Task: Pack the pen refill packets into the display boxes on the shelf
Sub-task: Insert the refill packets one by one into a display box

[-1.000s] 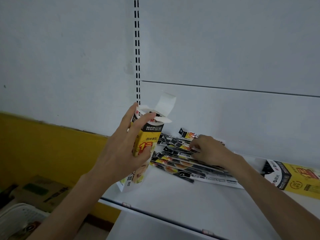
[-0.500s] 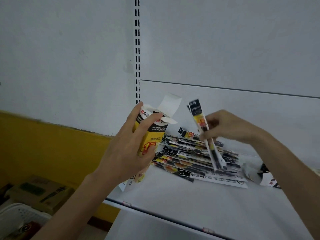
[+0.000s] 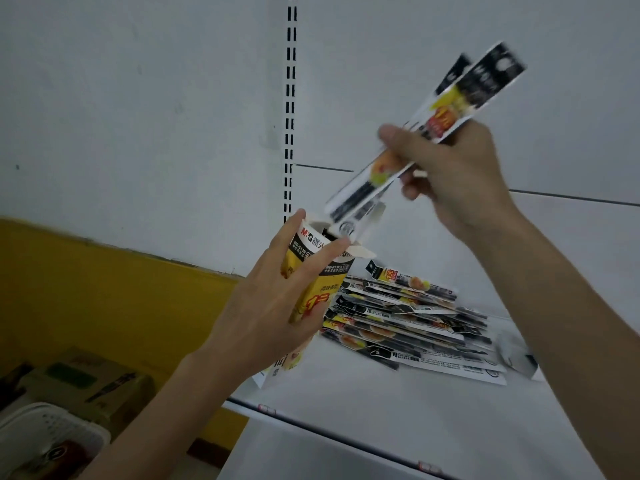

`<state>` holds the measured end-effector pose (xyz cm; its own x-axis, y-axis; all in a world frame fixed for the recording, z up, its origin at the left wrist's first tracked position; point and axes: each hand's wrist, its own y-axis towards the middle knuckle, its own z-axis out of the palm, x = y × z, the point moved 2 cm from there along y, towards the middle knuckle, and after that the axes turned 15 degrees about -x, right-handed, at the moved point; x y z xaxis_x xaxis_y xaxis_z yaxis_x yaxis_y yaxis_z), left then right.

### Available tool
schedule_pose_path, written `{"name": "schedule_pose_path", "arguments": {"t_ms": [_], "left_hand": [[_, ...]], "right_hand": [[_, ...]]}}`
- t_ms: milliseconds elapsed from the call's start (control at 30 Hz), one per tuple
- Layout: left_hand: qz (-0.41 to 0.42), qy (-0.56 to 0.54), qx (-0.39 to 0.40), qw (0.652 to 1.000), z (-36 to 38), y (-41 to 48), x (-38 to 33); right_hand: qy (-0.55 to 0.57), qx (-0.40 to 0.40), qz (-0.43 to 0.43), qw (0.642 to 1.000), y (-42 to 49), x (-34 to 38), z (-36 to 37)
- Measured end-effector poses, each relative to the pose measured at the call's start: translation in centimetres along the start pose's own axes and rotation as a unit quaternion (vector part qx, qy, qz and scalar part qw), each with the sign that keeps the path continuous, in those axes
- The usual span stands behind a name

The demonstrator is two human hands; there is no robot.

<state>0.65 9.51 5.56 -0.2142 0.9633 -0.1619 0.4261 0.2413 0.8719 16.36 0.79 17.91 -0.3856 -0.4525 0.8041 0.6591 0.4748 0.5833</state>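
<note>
My left hand grips a tall yellow, black and white display box, held tilted above the white shelf with its top flap open. My right hand pinches long black-and-white refill packets, apparently two, slanting down to the left. Their lower ends sit at the box's open mouth. A pile of several more refill packets lies flat on the shelf behind the box.
A slotted upright runs up the white back panel. Low at the left are a yellow wall, cardboard boxes and a white basket. A crumpled clear wrapper lies at the pile's right end.
My right hand lifted packets off the pile, raised them and swung their lower ends to the box's open top. My left hand kept its grip on the box.
</note>
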Motion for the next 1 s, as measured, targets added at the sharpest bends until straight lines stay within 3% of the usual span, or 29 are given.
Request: {"name": "schedule_pose_path", "arguments": {"t_ms": [67,167,267,400,467,500,567,667,733,867,1000], "left_hand": [[0.009,0.01,0.001,1.0,0.1,0.0,-0.1],[0.014,0.014,-0.001,1.0,0.2,0.1,-0.1],[0.01,-0.003,-0.006,1.0,0.3,0.0,0.1],[0.009,-0.024,-0.009,1.0,0.2,-0.1,0.3],[0.012,-0.021,-0.015,1.0,0.1,-0.1,0.5],[0.012,-0.02,-0.016,1.0,0.1,-0.1,0.5],[0.014,-0.022,-0.017,1.0,0.0,-0.1,0.6],[0.015,-0.033,-0.01,0.999,-0.1,-0.2,0.7],[0.003,-0.054,-0.005,0.999,-0.2,-0.2,0.8],[-0.042,-0.106,-0.002,0.993,-0.6,-0.2,0.8],[-0.045,-0.119,-0.009,0.992,-0.6,-0.3,0.7]], "right_hand": [[-0.064,0.058,0.038,0.996,-0.5,-1.2,0.7],[-0.182,0.099,0.029,0.978,-1.3,-2.3,1.2],[-0.193,0.107,0.036,0.975,-1.5,-2.1,1.2],[-0.089,-0.028,0.038,0.995,-0.2,-2.3,-1.2],[-0.18,-0.063,-0.014,0.982,0.3,-4.7,-3.1],[-0.27,-0.034,-0.035,0.962,0.3,-6.6,-4.0],[-0.444,0.107,0.014,0.89,-0.5,-11.3,-5.7],[-0.541,0.257,0.072,0.798,-2.4,-16.2,-7.0],[-0.549,0.271,0.059,0.788,-3.1,-16.4,-6.9],[-0.491,0.253,0.075,0.83,-2.8,-15.8,-7.2],[-0.538,0.276,0.049,0.795,-2.8,-16.1,-7.7]]}}
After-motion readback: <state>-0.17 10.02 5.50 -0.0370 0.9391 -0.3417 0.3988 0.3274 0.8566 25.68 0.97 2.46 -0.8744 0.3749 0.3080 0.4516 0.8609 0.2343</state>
